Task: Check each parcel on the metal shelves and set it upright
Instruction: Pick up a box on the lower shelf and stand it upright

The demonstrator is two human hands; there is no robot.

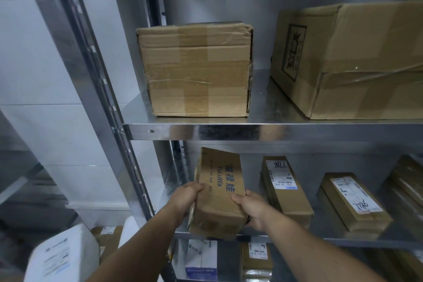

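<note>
A long brown cardboard parcel (pixel 219 190) with blue "FuLuWa" print sits at the left end of the middle metal shelf (pixel 320 226), its near end sticking out over the shelf edge. My left hand (pixel 185 199) grips its left side, thumb on top. My right hand (pixel 251 209) holds its right side near the front corner. To its right lie two narrow labelled parcels (pixel 283 188) (pixel 352 199), marked 7786 and 7786-like numbers by hand.
The upper shelf (pixel 263 131) carries a taped box (pixel 196 73) and a larger box (pixel 352 62). A steel upright (pixel 103 89) runs on the left. Further parcels (pixel 201 258) fill the lower shelf; white packages (pixel 61 256) lie at bottom left.
</note>
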